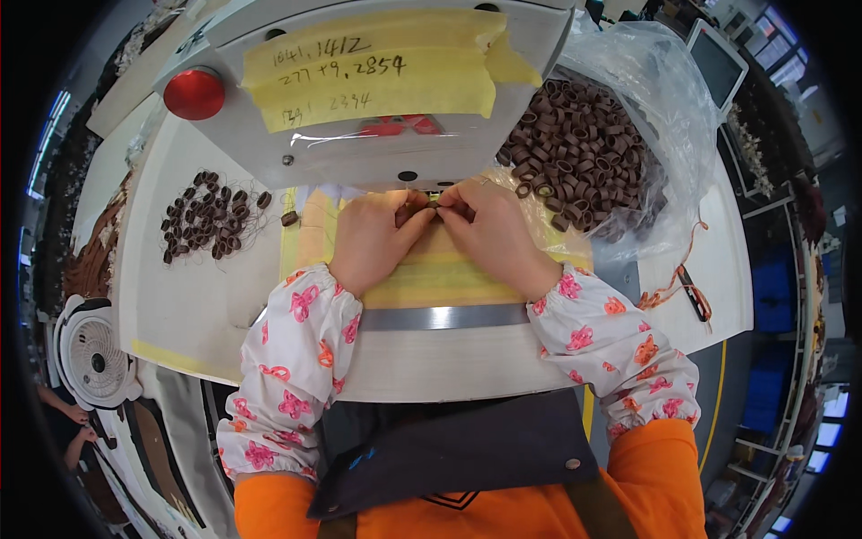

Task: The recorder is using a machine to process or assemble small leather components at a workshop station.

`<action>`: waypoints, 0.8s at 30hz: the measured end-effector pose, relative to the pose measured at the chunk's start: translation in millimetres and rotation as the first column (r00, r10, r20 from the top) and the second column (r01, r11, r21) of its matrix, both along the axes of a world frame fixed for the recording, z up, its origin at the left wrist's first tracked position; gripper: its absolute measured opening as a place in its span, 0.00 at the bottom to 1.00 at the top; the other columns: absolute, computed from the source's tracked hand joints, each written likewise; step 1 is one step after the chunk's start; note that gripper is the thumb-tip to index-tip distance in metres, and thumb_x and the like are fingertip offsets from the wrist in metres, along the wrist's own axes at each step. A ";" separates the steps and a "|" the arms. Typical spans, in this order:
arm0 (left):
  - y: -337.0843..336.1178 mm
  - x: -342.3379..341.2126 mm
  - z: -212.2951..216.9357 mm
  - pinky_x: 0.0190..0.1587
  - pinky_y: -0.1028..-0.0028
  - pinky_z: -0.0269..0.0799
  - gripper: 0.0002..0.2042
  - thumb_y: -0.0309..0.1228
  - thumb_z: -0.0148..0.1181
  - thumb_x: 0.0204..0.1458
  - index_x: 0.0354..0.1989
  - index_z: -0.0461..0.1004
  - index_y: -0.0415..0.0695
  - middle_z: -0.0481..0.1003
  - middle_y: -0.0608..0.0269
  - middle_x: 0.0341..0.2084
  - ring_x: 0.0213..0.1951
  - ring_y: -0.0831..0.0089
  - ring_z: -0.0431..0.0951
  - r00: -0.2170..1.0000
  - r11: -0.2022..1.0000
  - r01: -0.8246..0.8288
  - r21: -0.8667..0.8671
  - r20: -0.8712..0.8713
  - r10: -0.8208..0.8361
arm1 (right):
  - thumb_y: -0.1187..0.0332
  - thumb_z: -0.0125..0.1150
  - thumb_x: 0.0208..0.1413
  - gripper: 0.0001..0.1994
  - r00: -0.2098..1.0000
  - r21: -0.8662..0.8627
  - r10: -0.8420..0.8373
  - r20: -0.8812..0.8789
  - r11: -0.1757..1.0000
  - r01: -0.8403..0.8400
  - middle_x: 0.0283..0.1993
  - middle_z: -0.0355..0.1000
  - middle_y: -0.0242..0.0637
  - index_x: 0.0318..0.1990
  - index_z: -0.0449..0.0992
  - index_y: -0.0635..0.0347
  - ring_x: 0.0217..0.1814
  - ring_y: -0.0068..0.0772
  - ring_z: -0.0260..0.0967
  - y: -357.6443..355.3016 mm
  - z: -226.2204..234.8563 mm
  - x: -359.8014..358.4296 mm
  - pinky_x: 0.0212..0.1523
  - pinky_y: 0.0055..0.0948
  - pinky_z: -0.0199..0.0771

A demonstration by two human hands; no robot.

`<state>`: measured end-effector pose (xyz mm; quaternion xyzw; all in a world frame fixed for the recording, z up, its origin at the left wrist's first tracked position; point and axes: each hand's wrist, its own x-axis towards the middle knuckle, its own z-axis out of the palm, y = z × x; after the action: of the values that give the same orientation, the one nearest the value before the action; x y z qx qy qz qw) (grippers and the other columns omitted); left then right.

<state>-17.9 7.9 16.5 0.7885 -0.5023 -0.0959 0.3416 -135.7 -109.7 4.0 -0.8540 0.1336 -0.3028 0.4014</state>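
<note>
My left hand (373, 235) and my right hand (499, 232) meet fingertip to fingertip under the head of a white sewing machine (350, 157). Both have thumb and fingers pinched together. Whatever small piece is between them is mostly covered by the fingers, and I cannot make it out. Beneath the hands lies a work surface covered with yellow tape (440, 280). Just left of my left hand rests a single dark brown loop (289, 218). To the right of my right hand, many brown loops (588, 148) are heaped in a clear plastic bag (678, 117).
Farther left on the white table (458, 373) lies a pile of dark loops with loose threads (208, 216). A red button (194, 93) sits on the machine. At right are a black-handled tool (694, 295) and orange cord (663, 295). A fan (92, 346) stands left, near another person's hands (81, 422).
</note>
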 end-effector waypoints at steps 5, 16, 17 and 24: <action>-5.0 7.3 -14.6 0.21 0.72 0.63 0.14 0.39 0.60 0.45 0.27 0.76 0.39 0.70 0.59 0.12 0.15 0.69 0.68 0.998 0.995 -0.063 -0.083 -0.012 0.063 | 0.78 0.59 0.42 0.04 0.998 -0.066 -0.058 -0.004 0.996 0.057 0.27 0.70 0.45 0.27 0.70 0.67 0.30 0.48 0.68 -3.8 0.6 5.4 0.29 0.35 0.68; -9.9 11.1 -21.1 0.22 0.74 0.61 0.12 0.38 0.61 0.46 0.31 0.75 0.40 0.69 0.64 0.13 0.17 0.76 0.65 0.994 0.989 -0.057 -0.137 -0.105 0.042 | 0.80 0.57 0.41 0.03 0.997 -0.131 -0.077 0.020 0.988 0.078 0.26 0.70 0.46 0.27 0.71 0.67 0.28 0.47 0.68 -6.2 -0.3 5.4 0.29 0.35 0.67; -10.1 11.9 -23.9 0.23 0.75 0.61 0.12 0.37 0.61 0.46 0.32 0.75 0.40 0.69 0.65 0.14 0.17 0.77 0.64 0.993 0.987 -0.051 -0.155 -0.110 0.034 | 0.80 0.57 0.41 0.03 0.997 -0.126 -0.079 0.012 0.989 0.080 0.26 0.70 0.45 0.27 0.71 0.67 0.28 0.47 0.68 -6.3 0.0 5.1 0.29 0.35 0.67; -10.2 14.0 -23.4 0.22 0.77 0.58 0.11 0.35 0.60 0.47 0.32 0.75 0.40 0.66 0.69 0.13 0.18 0.82 0.62 0.994 0.991 -0.047 -0.122 -0.100 0.034 | 0.79 0.58 0.42 0.03 0.998 -0.133 -0.055 0.031 0.989 0.059 0.24 0.70 0.45 0.27 0.71 0.67 0.27 0.45 0.69 -8.1 2.6 6.8 0.28 0.34 0.67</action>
<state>-3.8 -2.3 -6.9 0.7701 -0.4739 -0.0960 0.4160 -128.9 -117.8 6.5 -0.8706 0.1321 -0.3340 0.3363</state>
